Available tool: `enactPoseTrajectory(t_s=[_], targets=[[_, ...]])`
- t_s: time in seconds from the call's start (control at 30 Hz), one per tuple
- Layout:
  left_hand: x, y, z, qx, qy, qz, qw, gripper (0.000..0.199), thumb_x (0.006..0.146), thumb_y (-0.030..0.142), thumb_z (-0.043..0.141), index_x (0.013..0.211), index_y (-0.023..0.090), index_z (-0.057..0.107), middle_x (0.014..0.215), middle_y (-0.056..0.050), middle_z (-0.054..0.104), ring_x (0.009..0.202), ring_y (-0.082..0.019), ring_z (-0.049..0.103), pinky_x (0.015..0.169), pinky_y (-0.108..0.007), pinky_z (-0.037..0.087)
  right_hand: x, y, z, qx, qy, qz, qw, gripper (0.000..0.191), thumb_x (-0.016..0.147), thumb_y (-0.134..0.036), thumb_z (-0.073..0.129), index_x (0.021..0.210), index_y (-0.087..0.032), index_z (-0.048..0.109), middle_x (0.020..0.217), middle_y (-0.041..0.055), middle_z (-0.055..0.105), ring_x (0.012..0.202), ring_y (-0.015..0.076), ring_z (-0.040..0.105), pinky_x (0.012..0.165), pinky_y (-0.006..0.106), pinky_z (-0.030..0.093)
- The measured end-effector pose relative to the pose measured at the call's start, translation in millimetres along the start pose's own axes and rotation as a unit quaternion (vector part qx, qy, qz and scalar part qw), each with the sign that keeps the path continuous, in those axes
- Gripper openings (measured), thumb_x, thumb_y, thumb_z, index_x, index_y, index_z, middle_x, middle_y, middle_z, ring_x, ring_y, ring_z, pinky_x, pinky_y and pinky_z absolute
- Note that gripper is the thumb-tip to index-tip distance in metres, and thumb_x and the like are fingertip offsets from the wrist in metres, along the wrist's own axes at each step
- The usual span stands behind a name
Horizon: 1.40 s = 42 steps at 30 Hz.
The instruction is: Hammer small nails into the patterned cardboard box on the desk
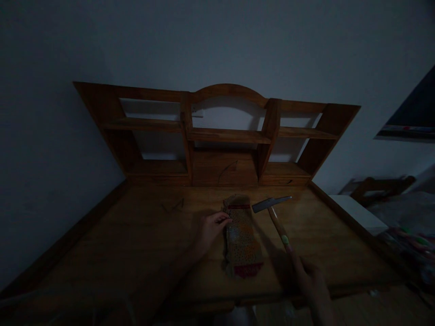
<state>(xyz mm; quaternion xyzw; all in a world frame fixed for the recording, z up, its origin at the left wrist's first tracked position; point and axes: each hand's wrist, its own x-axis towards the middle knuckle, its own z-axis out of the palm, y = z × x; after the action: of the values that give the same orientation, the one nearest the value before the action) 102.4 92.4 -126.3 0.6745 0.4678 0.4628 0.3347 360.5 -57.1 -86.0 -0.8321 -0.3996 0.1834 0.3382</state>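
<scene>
Shelves [229,135] behind hammer [277,225] in right grip [310,278]

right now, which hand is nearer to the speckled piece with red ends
Left. The left hand is at the left edge of the speckled piece; whether it touches is unclear. The right hand is farther off, to the piece's right, holding the hammer.
</scene>
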Motion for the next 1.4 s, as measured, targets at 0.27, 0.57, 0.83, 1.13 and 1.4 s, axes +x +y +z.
enactPoseTrajectory(t_s=[0.27,0.57,0.83,1.13,1.4], targets=[[-1,6,-0.9,0.038,-0.011,0.015,0.999,0.019,0.078,0.040,0.066,0.082,0.023,0.072,0.083,0.002,0.074,0.073,-0.016,0.069,0.069,-0.024,0.054,0,-3,-11,0.043,-0.079,0.016,0.996,0.061,0.069,-0.076,0.046,0.053,-0.018,0.059,0.053,0.0059,0.059,0.058,0.0228,0.059,0.050,0.027,0.041],[-2,6,-2.0,0.023,-0.047,0.034,0.998,0.019,0.079,0.040,0.065,0.081,0.022,0.071,0.080,0.001,0.073,0.072,-0.016,0.068,0.066,-0.023,0.052,2,-13,-16,0.006,-0.039,-0.008,0.999,0.070,0.069,-0.079,0.045,0.067,-0.014,0.070,0.056,0.0075,0.063,0.064,0.0259,0.062,0.052,0.026,0.039],[2,-7,4.2,-0.044,-0.041,0.011,0.998,0.021,0.076,0.038,0.068,0.074,0.017,0.069,0.071,-0.001,0.070,0.067,-0.016,0.066,0.060,-0.022,0.049,3,-26,-33,-0.306,0.172,-0.137,0.926,0.068,0.073,-0.082,0.040,0.087,-0.025,0.073,0.063,0.0102,0.067,0.062,0.0277,0.062,0.053,0.029,0.029],[4,-16,8.4,-0.089,-0.053,0.005,0.995,0.024,0.074,0.039,0.069,0.073,0.015,0.068,0.071,-0.003,0.070,0.068,-0.016,0.065,0.061,-0.022,0.048,-4,-53,-34,-0.322,0.255,-0.303,0.860,0.057,0.085,-0.069,0.041,0.072,-0.021,0.071,0.058,0.0082,0.064,0.058,0.0197,0.059,0.052,0.026,0.019],[3,-11,8.1,-0.089,-0.043,-0.008,0.995,0.024,0.072,0.039,0.071,0.070,0.015,0.070,0.069,-0.003,0.070,0.065,-0.015,0.064,0.059,-0.022,0.048,-10,-62,-32,-0.295,0.263,-0.319,0.862,0.059,0.083,-0.070,0.042,0.068,-0.019,0.069,0.058,0.0093,0.065,0.057,0.0200,0.059,0.052,0.026,0.021]])
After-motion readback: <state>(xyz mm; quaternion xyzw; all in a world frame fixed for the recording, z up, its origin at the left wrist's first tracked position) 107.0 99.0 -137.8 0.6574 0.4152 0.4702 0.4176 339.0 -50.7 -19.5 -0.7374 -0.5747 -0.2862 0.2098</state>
